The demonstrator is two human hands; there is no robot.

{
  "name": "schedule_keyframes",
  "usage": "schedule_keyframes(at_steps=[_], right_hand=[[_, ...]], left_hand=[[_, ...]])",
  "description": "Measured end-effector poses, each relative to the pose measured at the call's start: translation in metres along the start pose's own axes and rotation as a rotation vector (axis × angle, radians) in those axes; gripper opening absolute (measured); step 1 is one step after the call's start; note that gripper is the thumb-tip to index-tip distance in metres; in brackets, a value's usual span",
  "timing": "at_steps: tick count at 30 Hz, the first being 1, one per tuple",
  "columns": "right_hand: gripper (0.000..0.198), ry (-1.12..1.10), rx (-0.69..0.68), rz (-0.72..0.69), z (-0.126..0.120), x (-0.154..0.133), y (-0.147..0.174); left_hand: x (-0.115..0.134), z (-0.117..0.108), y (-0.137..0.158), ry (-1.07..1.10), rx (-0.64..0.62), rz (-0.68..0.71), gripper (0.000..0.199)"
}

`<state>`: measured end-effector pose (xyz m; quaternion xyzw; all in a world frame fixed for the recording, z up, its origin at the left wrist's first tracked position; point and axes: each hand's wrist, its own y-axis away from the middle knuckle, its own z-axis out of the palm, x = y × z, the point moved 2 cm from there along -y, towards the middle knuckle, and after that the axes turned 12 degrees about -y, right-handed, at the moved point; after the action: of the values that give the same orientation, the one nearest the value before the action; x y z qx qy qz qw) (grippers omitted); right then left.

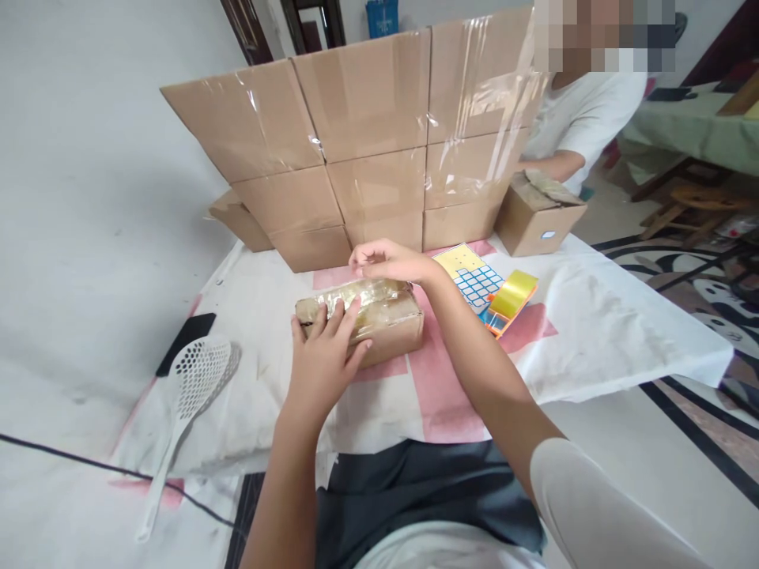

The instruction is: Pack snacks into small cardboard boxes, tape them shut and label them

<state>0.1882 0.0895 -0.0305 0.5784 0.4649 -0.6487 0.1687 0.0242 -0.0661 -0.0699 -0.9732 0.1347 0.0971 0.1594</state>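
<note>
A small cardboard box (391,336) with shiny clear tape across its top sits on the table in front of me. My left hand (326,340) lies on the box's left end and top, fingers spread, holding nothing. Over the back edge of the box hovers my right hand (385,261). Its fingers curl towards the thumb; whatever may be between them I cannot make out. To the right of the box, a tape dispenser with a yellow roll (511,299) rests on a sheet with a blue grid (474,276).
A tall taped cardboard panel (379,126) stands behind the box. Another cardboard box (539,217) is at the right, near a person in a white shirt (605,111). At the left lie a white slotted skimmer (198,371) and a black flat object (186,341). A black cable (88,458) crosses the lower left.
</note>
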Motion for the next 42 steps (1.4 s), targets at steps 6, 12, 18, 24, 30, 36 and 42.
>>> schedule_keyframes(at_steps=[6, 12, 18, 24, 30, 36, 42], right_hand=[[0.04, -0.297, -0.133, -0.168, 0.002, -0.045, 0.029], [0.044, -0.38, -0.172, -0.203, 0.003, -0.052, 0.035], [0.037, -0.03, -0.073, 0.106, 0.001, -0.009, 0.015], [0.034, 0.198, -0.061, 0.126, 0.003, 0.008, 0.007], [0.032, 0.192, -0.038, 0.146, 0.0, 0.01, 0.008], [0.033, 0.046, -0.018, 0.079, -0.005, 0.005, 0.014], [0.038, -0.074, -0.013, 0.043, -0.007, 0.005, 0.015]], left_hand=[[-0.001, 0.004, 0.0, 0.03, 0.034, -0.032, 0.067], [0.002, -0.002, -0.006, 0.078, -0.02, -0.095, 0.076], [0.013, -0.005, -0.013, 0.027, -0.019, -0.116, 0.079], [0.019, 0.006, -0.006, -0.033, 0.101, -0.023, 0.057], [0.018, 0.008, -0.004, 0.024, 0.112, -0.024, 0.057], [0.018, 0.009, -0.003, 0.028, 0.123, -0.03, 0.055], [0.019, 0.009, -0.001, 0.032, 0.132, -0.033, 0.052]])
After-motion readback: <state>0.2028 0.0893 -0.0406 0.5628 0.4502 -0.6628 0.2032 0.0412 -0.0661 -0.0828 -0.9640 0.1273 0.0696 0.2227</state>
